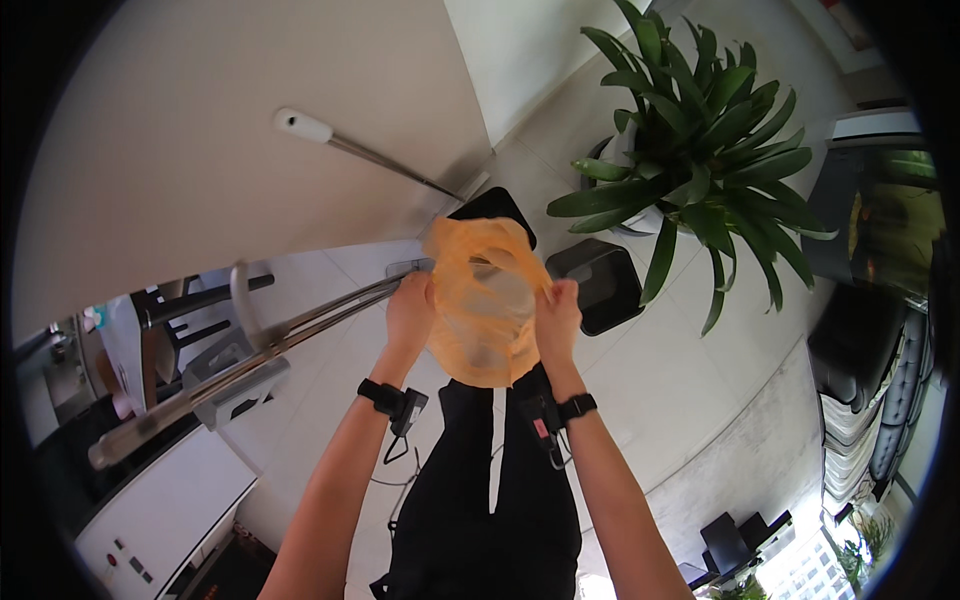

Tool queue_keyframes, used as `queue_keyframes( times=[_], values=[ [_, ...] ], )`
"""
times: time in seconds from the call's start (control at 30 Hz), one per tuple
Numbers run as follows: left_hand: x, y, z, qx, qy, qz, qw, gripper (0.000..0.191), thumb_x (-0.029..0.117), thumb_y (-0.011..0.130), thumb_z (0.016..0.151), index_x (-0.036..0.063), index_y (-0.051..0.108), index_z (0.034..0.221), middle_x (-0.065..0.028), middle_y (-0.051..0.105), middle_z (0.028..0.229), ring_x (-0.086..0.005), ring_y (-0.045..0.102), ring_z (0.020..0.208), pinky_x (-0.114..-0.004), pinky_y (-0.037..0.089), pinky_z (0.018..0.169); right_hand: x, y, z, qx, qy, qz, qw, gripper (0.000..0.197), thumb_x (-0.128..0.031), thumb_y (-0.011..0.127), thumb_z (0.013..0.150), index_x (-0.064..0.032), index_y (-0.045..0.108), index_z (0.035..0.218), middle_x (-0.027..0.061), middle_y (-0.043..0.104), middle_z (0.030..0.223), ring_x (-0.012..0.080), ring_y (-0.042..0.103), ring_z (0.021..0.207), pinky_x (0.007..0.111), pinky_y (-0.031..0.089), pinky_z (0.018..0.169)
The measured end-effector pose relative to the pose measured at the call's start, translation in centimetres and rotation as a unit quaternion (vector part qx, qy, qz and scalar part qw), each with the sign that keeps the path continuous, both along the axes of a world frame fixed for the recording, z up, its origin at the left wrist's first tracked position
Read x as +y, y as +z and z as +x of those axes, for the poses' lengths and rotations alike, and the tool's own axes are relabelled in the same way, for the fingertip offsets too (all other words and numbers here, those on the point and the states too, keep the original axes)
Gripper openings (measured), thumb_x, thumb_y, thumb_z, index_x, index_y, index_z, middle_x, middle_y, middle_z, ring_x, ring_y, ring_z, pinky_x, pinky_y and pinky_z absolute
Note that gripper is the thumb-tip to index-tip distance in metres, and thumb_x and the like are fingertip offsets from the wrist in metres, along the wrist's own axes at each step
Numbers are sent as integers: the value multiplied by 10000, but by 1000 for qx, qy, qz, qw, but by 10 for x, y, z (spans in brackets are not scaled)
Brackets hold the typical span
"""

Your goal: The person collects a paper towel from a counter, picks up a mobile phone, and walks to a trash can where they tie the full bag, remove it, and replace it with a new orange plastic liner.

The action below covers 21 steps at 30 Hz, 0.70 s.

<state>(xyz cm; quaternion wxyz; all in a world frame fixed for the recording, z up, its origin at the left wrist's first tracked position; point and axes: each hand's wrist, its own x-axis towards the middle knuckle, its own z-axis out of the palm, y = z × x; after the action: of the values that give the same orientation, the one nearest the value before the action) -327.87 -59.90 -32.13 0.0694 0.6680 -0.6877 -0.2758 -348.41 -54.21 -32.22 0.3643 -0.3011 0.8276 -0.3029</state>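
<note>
A thin orange plastic bag (487, 300) hangs between my two hands, its mouth spread and facing up towards me. My left hand (410, 319) grips the rim on the left side. On the opposite side, my right hand (559, 319) pinches the rim between thumb and fingers. Just beyond my right hand, a black plastic waste bin (596, 285) stands upright on the tiled floor, apart from the bag. Behind the bag's far edge lies a flat black object (499, 208), partly hidden by the bag. Each wrist wears a strapped black device.
A long metal-handled mop (277, 341) slants close by on the left, near a grey bucket (232, 382). A white-gripped pole (375, 159) leans by the wall (247, 60). A large potted plant (697, 150) spreads its leaves over the floor at upper right.
</note>
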Motion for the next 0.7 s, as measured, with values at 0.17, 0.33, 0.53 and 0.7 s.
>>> queue_keyframes(
  times=[0.17, 0.33, 0.53, 0.7],
  values=[
    [-11, -10, -18, 101, 87, -51, 990, 213, 81, 461, 856, 38, 543, 1048, -178, 591, 928, -373, 554, 844, -414, 447, 684, -44, -11, 15, -63, 63, -173, 981, 210, -47, 501, 828, -51, 463, 1034, 182, 605, 926, 358, 585, 854, 393, 465, 698],
    [8, -19, -32, 144, 173, -7, 974, 202, 6, 438, 835, 33, 526, 1014, -188, 580, 866, -338, 568, 809, -352, 443, 699, -20, -39, 1, -79, 101, -144, 981, 303, 12, 452, 834, -41, 514, 1126, 175, 596, 1055, 334, 594, 928, 354, 476, 757],
    [-3, -51, -49, 175, 231, 15, 957, 507, 37, 506, 789, 14, 342, 1268, -146, 536, 923, -225, 544, 818, -292, 439, 739, 3, -85, -17, -62, 101, -74, 990, 278, -2, 467, 820, -17, 603, 1062, 164, 627, 979, 320, 586, 900, 368, 465, 770],
    [-16, -52, -80, 94, 175, 48, 979, 552, 98, 551, 787, 89, 347, 1299, -128, 567, 965, -285, 559, 878, -360, 459, 728, 22, -103, -27, -34, 128, -38, 990, 283, -12, 463, 835, -27, 583, 1091, 179, 633, 952, 327, 623, 805, 351, 491, 690]
  ],
)
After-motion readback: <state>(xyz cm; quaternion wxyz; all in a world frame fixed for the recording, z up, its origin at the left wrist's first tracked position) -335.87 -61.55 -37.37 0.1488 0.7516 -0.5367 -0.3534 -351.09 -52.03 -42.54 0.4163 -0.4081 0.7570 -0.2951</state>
